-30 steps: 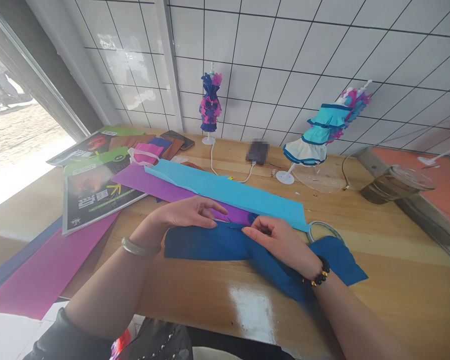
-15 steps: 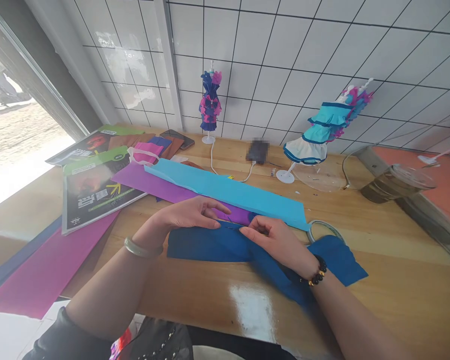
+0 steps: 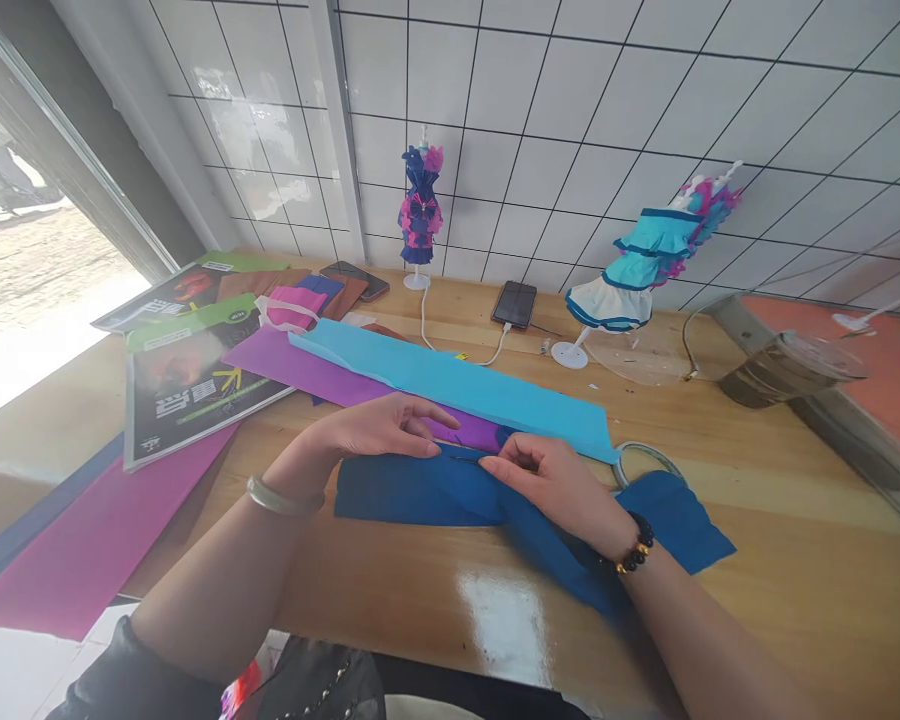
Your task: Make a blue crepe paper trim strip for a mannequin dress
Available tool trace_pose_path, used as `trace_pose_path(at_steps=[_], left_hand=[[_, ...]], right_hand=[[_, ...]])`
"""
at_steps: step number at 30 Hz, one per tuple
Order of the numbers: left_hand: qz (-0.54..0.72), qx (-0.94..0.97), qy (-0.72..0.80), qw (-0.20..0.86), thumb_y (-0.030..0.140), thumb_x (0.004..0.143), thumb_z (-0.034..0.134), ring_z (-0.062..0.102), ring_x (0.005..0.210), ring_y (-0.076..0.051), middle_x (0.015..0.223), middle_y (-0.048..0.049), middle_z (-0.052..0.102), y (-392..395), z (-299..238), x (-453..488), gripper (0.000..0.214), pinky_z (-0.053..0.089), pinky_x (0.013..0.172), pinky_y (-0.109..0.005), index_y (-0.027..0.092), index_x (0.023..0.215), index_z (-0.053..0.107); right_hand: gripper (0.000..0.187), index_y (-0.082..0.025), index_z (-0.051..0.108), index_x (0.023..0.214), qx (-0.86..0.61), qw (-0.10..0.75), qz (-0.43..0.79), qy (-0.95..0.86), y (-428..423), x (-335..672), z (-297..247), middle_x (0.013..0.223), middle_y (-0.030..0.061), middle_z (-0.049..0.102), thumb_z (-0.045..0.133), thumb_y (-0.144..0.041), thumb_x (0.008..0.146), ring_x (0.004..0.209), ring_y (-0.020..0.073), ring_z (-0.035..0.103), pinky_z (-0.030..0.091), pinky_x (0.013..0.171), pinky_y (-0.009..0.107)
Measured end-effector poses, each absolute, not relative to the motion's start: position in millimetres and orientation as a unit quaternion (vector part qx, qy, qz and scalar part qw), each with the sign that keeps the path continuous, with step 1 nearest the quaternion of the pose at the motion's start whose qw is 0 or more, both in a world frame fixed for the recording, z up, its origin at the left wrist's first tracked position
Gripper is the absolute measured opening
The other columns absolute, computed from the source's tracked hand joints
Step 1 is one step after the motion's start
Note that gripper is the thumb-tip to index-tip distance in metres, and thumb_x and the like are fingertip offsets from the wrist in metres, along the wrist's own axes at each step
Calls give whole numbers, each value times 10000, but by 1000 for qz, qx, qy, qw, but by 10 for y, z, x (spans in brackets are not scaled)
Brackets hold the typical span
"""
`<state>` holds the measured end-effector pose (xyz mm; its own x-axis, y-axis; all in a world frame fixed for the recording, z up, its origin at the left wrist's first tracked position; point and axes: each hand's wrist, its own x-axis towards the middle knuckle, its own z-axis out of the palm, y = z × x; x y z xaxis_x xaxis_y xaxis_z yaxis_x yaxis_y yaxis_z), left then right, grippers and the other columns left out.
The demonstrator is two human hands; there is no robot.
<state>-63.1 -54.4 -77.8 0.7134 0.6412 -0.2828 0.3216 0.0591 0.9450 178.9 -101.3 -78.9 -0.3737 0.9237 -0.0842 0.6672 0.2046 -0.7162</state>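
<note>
A strip of dark blue fabric [image 3: 420, 490] lies on the table in front of me, its right part bunched and hanging under my right forearm. My left hand [image 3: 394, 425] pinches the strip's upper edge between thumb and fingers, index finger stretched out above it. Just to the right, my right hand [image 3: 544, 475] has thumb and index finger closed on a thin dark needle [image 3: 463, 459], which lies along the fabric's edge and points toward my left thumb. Behind both hands runs a light blue strip [image 3: 457, 385] over a purple strip [image 3: 330, 370].
Magazines [image 3: 202, 380] and a magenta sheet [image 3: 120, 530] lie to the left. A tape roll [image 3: 649, 452] is beside a blue piece [image 3: 679, 520]. Two small dressed mannequins [image 3: 421, 210] stand at the wall, near a charging phone [image 3: 514, 304]. A lidded cup [image 3: 787, 370] is at right.
Both hands hold almost the same place on the blue fabric. The needle shows slightly more clearly between them; the view has shifted very little.
</note>
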Motion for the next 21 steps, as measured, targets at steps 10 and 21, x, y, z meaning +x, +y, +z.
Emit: trace_pose_path(at_steps=[10,21], left_hand=[[131,668,364,635,361,730,652,510,689,-108,734,14,565,-508,-762,-717,510,408,658,-236,224,1208,539],[139,672,352,636,325,749,643,492,678,-101,726,14,551,-528,-786,-656,488,390,628,-224,207,1210,533]], right_hand=[[413,-194,479,614,-529,190,342,-753,-996,1820,-781,591,-26,524,466,-558,809,538,107,424,295,476,244],[402,-193,477,641,-520,191,369,-746,-1010,1800,-789,615,-30,508,464,-554,818,554,102,403,280,481,242]])
